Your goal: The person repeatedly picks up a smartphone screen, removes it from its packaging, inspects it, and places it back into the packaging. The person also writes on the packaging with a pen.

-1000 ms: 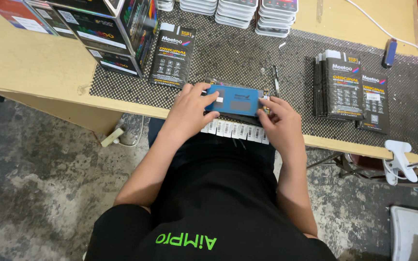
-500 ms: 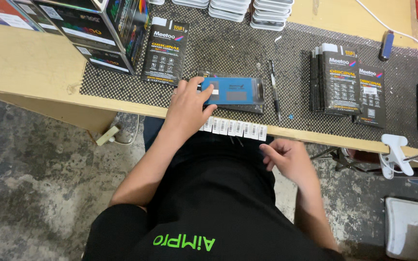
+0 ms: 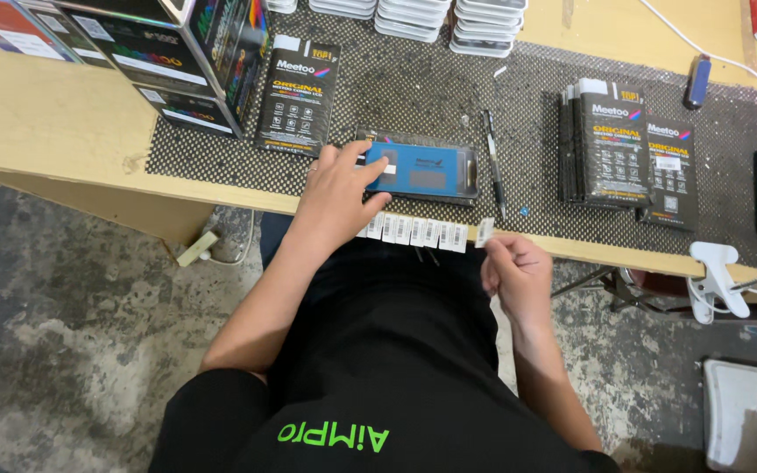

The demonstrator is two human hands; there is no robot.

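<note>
Left hand [image 3: 339, 188] spread on blue panel [image 3: 422, 169] | right hand [image 3: 514, 267] pinching sticker [image 3: 484, 231]

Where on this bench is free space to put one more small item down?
Bare mat lies between the pen and the stack of black boxes. Bare wood shows left of the mat, below the large cartons. It is crowded around the blue panel under the left hand, and at the label strip beside the right hand.

Bright even daylight, soft shadows, sharp focus, slight wide-angle distortion
</note>
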